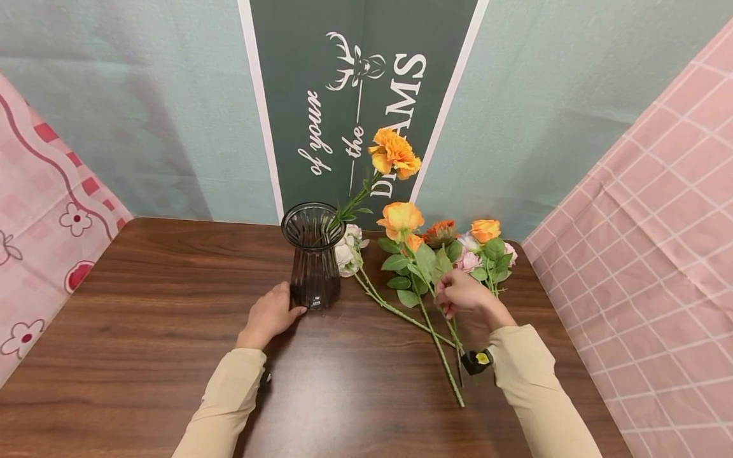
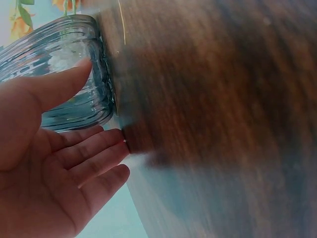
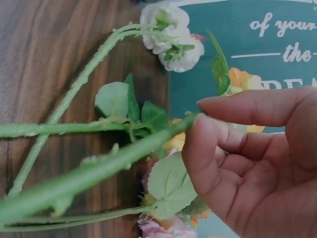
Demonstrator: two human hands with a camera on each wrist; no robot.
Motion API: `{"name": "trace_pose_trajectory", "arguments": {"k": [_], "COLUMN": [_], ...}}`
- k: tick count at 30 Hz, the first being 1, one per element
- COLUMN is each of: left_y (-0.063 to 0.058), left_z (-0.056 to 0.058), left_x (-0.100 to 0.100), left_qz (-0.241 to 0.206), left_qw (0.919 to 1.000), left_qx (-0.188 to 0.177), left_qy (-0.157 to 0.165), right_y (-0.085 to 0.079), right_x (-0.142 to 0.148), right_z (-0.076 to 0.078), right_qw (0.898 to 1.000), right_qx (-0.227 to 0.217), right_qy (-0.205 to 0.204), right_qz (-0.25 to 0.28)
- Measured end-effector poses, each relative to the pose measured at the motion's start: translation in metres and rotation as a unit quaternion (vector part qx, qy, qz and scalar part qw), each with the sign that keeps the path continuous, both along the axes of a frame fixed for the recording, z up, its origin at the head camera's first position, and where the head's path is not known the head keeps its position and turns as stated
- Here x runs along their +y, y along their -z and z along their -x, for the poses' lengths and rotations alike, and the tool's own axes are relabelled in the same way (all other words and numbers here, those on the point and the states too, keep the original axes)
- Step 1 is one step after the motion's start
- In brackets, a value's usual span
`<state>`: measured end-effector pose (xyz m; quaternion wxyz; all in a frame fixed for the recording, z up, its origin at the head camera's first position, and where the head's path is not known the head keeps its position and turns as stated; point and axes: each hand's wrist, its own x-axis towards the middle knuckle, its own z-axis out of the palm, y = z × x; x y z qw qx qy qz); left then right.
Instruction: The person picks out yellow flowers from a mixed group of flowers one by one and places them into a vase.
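A smoky clear glass vase (image 1: 316, 273) stands upright on the table with one orange carnation-like flower (image 1: 395, 154) leaning out to the right. My left hand (image 1: 272, 313) is at the vase's lower left side. In the left wrist view its fingers (image 2: 94, 161) are fairly straight and its thumb lies across the glass. On the right, my right hand (image 1: 462, 292) pinches a green stem (image 3: 104, 168) between thumb and fingertips. That stem appears to belong to an orange rose (image 1: 401, 219); the hand hides part of it in the right wrist view.
White flowers (image 1: 347, 254) lie just right of the vase, their stem crossing other stems. Behind the right hand lie a rust-orange flower (image 1: 441, 233), another orange rose (image 1: 485, 230) and pink blooms (image 1: 468, 261). A printed cloth (image 1: 217, 127) hangs behind the wooden table (image 1: 172, 286).
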<state>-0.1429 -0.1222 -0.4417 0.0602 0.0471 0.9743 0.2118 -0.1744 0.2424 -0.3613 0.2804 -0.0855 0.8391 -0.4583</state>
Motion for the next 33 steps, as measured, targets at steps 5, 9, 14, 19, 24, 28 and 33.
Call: {"name": "trace_pose_trajectory", "arguments": {"k": [5,9,14,19,24,28,33], "left_y": [0.0001,0.0004,0.0001,-0.0013,-0.0014,-0.0006,-0.0013], "left_z": [0.0004,0.0003,0.0002,-0.0001,-0.0003,-0.0002,-0.0006], "left_x": [0.0001,0.0001,0.0000,-0.0001,0.0000,-0.0002,-0.0008], "left_qz": [-0.001,-0.001,-0.002,-0.003,-0.005,-0.007,-0.005], "left_qw": [1.0000,1.0000,1.0000,1.0000,1.0000,1.0000,1.0000], "left_qx": [0.000,0.001,0.001,0.000,0.000,0.003,0.004], "left_qy": [-0.001,-0.001,-0.001,-0.001,0.000,-0.001,-0.001], "right_y": [-0.0042,-0.0025,-0.0018,-0.0001,0.0005,0.0009,0.0043], "right_x": [-0.0019,-0.0031,-0.0043,-0.0045,-0.0040,-0.0053,-0.0086], "right_z": [0.0001,0.0003,-0.0016,-0.0025,-0.0040,-0.0052,-0.0067], "right_qw": [0.999,0.998,0.995,0.990,0.987,0.985,0.983], "right_qx": [-0.024,-0.040,-0.058,-0.076,-0.085,-0.087,-0.082], "right_qy": [0.006,0.031,0.045,0.057,0.058,0.069,0.078], "right_qz": [0.023,0.032,0.073,0.107,0.126,0.133,0.142]}}
